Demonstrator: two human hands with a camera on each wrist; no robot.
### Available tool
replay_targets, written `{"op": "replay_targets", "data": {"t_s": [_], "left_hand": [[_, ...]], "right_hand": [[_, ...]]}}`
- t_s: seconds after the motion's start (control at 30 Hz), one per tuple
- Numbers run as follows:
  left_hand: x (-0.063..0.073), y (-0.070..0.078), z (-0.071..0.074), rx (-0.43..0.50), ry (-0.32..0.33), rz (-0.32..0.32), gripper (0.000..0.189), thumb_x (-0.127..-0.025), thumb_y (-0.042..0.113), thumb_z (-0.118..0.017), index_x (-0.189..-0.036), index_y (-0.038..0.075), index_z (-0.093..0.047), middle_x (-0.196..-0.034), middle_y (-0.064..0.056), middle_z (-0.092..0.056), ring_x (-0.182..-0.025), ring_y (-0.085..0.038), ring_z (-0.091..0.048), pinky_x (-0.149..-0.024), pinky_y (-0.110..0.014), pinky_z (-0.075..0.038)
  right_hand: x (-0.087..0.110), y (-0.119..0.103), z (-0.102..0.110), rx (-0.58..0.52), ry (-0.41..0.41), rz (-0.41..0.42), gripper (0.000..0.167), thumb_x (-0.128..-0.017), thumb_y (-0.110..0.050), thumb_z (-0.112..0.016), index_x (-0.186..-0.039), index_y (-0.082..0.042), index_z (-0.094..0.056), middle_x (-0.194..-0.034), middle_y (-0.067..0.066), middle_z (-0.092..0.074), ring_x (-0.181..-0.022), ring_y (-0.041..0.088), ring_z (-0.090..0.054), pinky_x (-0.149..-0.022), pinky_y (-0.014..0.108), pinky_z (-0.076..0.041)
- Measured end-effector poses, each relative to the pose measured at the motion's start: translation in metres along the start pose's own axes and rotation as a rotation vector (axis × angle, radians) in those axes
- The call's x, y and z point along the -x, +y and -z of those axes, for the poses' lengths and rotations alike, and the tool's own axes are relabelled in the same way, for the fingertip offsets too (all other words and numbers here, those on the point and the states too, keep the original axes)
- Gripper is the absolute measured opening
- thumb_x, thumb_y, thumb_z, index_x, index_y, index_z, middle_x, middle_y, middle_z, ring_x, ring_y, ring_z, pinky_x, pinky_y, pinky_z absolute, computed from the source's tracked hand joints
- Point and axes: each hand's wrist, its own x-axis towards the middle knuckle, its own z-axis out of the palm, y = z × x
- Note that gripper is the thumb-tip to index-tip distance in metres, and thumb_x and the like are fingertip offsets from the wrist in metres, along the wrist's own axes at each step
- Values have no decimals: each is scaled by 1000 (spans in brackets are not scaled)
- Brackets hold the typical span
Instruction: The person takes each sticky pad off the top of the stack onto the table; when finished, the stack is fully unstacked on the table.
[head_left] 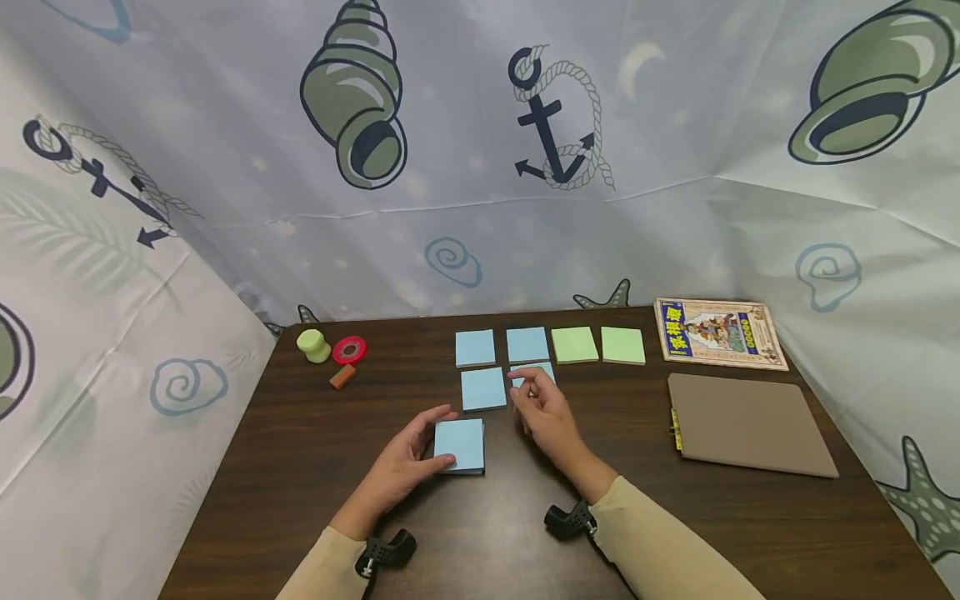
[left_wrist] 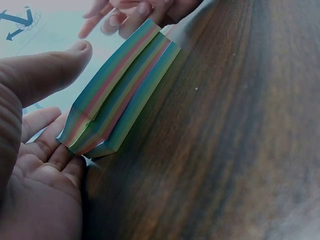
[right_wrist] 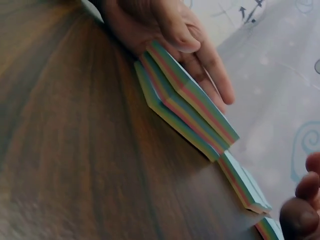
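A stack of sticky note pads point(head_left: 460, 444), pale blue on top with rainbow-striped sides, rests on the table close to me. My left hand point(head_left: 408, 462) holds it at its left side, thumb over the near corner and fingers along the far side. The wrist views show several layers, slightly offset. My right hand point(head_left: 550, 414) is over a blue pad point(head_left: 543, 369), fingers loosely bent and nothing between them; the hand hides part of this pad. Left of it lies another blue pad point(head_left: 483, 389). Behind them runs a row of two blue pads point(head_left: 475, 348) and two green pads point(head_left: 575, 344).
At the back left are a light green round piece point(head_left: 313, 345), a red ring-shaped roll point(head_left: 349, 350) and a small orange-brown block point(head_left: 342, 377). On the right, an illustrated booklet point(head_left: 722, 333) lies behind a flat grey-brown case point(head_left: 750, 423) with something yellow at its left edge. Printed cloth point(head_left: 465, 150) hangs behind the table.
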Motion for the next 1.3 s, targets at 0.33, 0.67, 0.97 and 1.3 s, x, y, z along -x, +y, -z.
{"op": "replay_targets", "data": {"t_s": [0.33, 0.67, 0.97, 1.3], "left_hand": [[-1, 2, -1, 6, 12, 10, 81, -97, 12, -84, -166, 7, -40, -163, -15, -55, -167, -34, -28, -124, -9, -27], [-1, 3, 0, 17, 4, 5, 82, -99, 13, -82, -167, 7, -38, -165, -15, -52, -166, -34, -29, -123, -9, -28], [-1, 3, -1, 23, 0, -8, 81, -98, 12, -82, -166, 5, -38, -164, -16, -53, -166, -36, -29, -124, -9, -28], [-2, 2, -1, 22, -1, 0, 81, -99, 11, -82, -166, 4, -37, -164, -16, -53, -165, -35, -30, -123, -8, -29]], "right_hand": [[5, 1, -7, 29, -313, -116, 40, -109, -15, -69, -142, 3, -57, -84, 6, -60, -52, 8, -50, -47, 26, -47], [3, -1, -12, 413, -541, -13, 57, -97, -38, -85, -146, -20, -63, -94, -5, -66, -68, 3, -53, -63, 21, -48], [4, -4, -14, 520, -575, 44, 80, -85, -43, -95, -152, -19, -59, -102, 1, -68, -71, 0, -51, -62, 17, -46], [6, -6, -17, 654, -570, 37, 84, -84, -50, -94, -155, -24, -56, -105, -4, -64, -78, 4, -50, -68, 19, -42]]}}
